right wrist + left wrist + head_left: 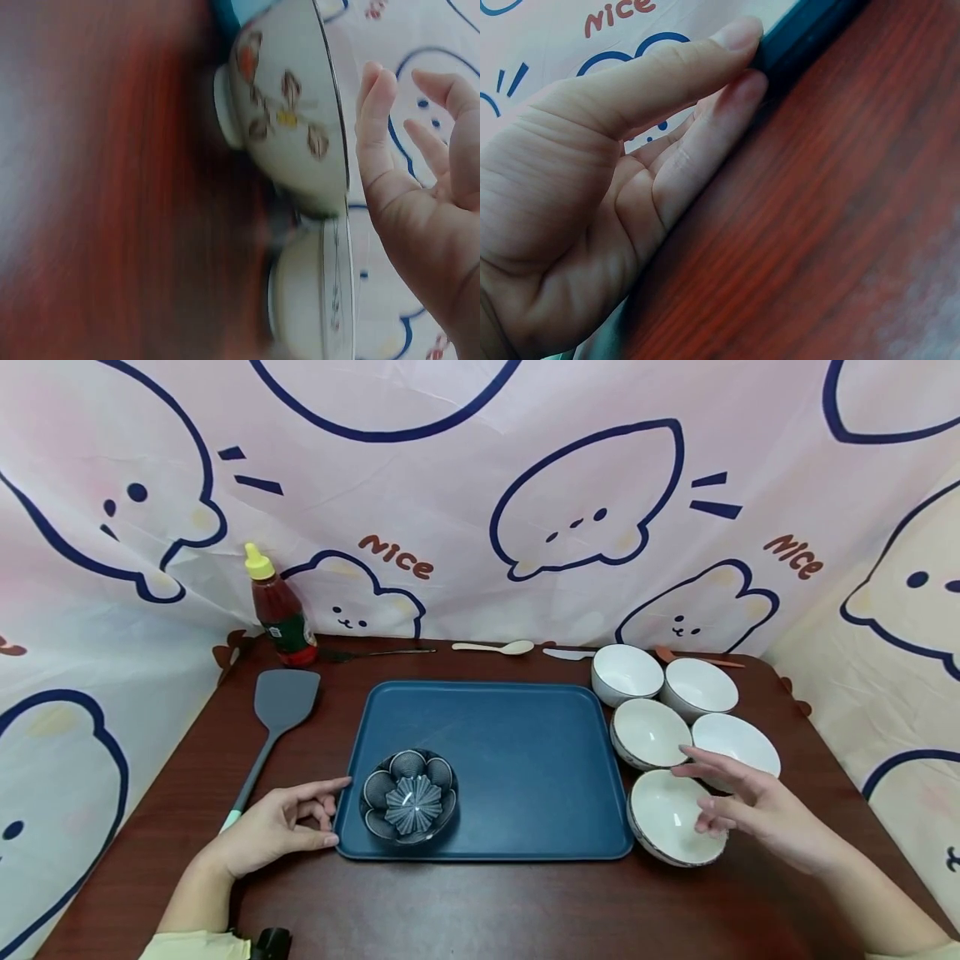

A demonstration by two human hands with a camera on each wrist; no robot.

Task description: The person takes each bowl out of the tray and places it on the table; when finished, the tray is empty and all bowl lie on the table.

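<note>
Beside the blue tray [487, 727], an open, empty right hand [750, 810] hovers over the nearest white ceramic bowl [671, 818], rigid, breakable, slick-glazed, best gripped by its rim.

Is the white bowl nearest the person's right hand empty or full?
Empty: the nearest white bowl stands upright with a bare white inside. The right hand hovers over it, fingers spread.

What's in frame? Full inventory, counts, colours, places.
tray: 1, dark blue, table centre
flower dish: 1, dark blue, tray's near-left corner
white bowls: 5, clustered right of tray
spatula: 1, grey, left of tray
sauce bottle: 1, red with yellow cap, far left
spoon: 1, cream, far edge
table: 1, reddish-brown wood
left hand: touching tray's left edge
right hand: open above nearest bowl
</note>
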